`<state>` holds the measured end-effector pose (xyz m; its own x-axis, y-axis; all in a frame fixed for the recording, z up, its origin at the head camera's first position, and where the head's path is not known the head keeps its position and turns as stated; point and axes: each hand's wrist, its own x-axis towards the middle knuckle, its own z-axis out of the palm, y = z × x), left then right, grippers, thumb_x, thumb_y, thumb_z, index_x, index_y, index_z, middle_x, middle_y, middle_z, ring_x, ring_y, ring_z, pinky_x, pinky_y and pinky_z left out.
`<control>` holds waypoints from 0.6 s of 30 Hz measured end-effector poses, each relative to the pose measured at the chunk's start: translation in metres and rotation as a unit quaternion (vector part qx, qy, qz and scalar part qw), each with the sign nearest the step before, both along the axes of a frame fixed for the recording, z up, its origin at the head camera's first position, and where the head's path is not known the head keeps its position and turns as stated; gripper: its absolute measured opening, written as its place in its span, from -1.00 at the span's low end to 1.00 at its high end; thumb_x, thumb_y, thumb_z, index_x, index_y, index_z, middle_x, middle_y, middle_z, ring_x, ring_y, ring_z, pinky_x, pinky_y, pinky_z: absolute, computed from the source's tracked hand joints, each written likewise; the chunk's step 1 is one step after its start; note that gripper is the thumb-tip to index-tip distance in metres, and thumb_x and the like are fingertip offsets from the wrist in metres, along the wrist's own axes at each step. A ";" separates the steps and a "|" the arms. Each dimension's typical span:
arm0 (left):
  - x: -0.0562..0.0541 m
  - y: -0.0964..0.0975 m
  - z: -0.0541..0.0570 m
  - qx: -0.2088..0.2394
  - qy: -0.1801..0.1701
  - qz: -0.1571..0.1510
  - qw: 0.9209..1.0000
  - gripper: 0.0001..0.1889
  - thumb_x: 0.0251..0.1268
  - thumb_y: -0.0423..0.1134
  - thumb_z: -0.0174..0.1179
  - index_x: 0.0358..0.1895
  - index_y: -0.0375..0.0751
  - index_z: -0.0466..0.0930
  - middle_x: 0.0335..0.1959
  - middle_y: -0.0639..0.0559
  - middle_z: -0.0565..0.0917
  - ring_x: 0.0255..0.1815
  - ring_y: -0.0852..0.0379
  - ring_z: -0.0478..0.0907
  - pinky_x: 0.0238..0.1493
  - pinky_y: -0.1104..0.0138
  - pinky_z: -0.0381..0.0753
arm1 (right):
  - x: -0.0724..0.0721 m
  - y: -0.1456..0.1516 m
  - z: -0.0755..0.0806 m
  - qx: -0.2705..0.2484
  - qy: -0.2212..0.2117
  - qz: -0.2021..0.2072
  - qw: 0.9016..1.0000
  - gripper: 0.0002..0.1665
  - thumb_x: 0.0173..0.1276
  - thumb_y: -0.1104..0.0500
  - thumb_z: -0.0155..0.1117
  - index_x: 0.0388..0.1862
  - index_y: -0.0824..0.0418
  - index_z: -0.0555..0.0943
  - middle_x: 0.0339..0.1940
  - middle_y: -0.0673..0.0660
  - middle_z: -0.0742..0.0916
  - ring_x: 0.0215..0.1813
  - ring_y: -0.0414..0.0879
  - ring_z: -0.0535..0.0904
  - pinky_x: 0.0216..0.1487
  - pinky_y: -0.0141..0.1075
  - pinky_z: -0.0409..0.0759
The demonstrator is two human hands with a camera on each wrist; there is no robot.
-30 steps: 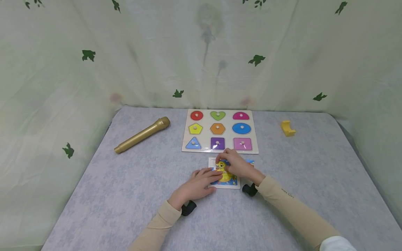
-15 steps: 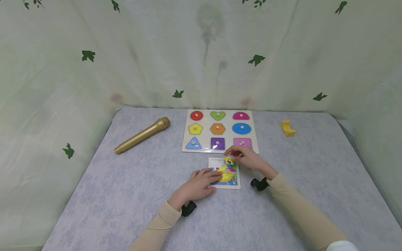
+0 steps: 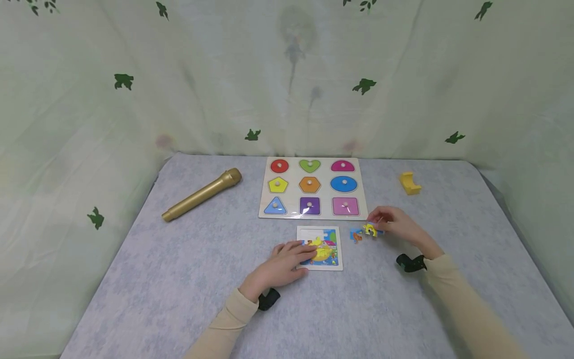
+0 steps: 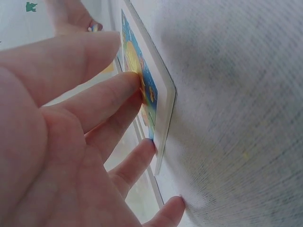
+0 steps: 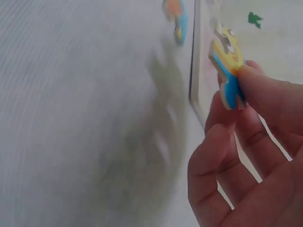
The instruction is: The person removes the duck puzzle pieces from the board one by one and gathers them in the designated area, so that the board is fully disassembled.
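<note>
A small jigsaw puzzle in a white frame (image 3: 338, 249) lies near the middle of the table, picturing a yellow duck. Its upper left part shows bare backing. My left hand (image 3: 280, 262) rests on its left side with fingers straight, and in the left wrist view the fingertips (image 4: 132, 80) press the picture. Right of the frame, my right hand (image 3: 399, 227) pinches a yellow and blue puzzle piece (image 5: 232, 66) between thumb and fingers, raised above the table. A loose blue and orange piece (image 3: 356, 236) lies on the table between the frame and that hand.
Behind the puzzle lies a board of coloured knobbed shapes (image 3: 327, 192). A gold microphone (image 3: 202, 195) is at the back left, and a small yellow block (image 3: 409, 184) at the back right. A pale curtain (image 3: 215, 80) surrounds the table.
My right hand has lifted the duck-face piece out of the frame and carried it right, past the loose piece. The left hand has stayed on the puzzle.
</note>
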<state>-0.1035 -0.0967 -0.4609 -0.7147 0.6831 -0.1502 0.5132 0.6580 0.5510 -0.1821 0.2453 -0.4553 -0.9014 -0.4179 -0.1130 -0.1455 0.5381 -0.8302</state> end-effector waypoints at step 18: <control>0.001 0.000 -0.001 0.004 0.001 0.000 1.000 -0.51 0.44 -0.16 0.07 0.38 -0.13 0.35 0.42 0.08 0.29 0.46 -0.06 0.03 0.31 -0.13 -0.04 | 0.006 -0.007 -0.014 0.111 0.047 0.002 0.993 -0.86 0.24 0.46 0.19 -0.29 0.28 0.60 -0.43 0.05 0.53 -0.30 -0.03 0.41 -0.27 -0.22 0.41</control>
